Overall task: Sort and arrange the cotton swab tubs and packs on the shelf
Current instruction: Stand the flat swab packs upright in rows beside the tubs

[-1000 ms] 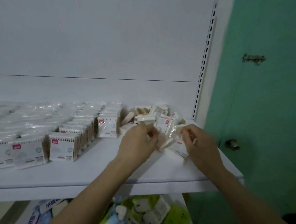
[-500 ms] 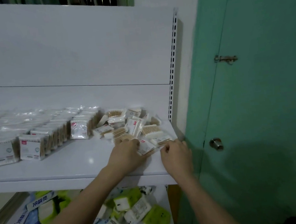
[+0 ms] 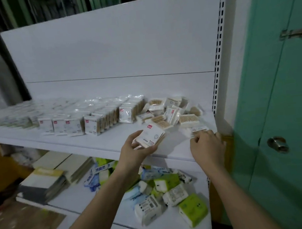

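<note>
My left hand (image 3: pixel 134 151) grips a cotton swab pack (image 3: pixel 150 135) with a white label and red logo, lifted slightly over the white shelf (image 3: pixel 100 138). My right hand (image 3: pixel 206 145) pinches another swab pack (image 3: pixel 199 130) lying near the shelf's right front corner. Behind both hands, a loose pile of swab packs (image 3: pixel 170 113) lies jumbled at the shelf's right end. Left of the pile, upright swab packs (image 3: pixel 98 119) stand in tidy rows running to the far left.
A slotted upright (image 3: pixel 219 51) bounds the shelf on the right, beside a green door (image 3: pixel 284 100) with a metal knob (image 3: pixel 278 144). On the lower shelf lie green and white tissue packs (image 3: pixel 171 192) and flat boxes (image 3: pixel 47 179).
The view has swung left and down. My left hand has picked a pack up off the shelf, and my right hand has taken hold of a pack at the right front corner.
</note>
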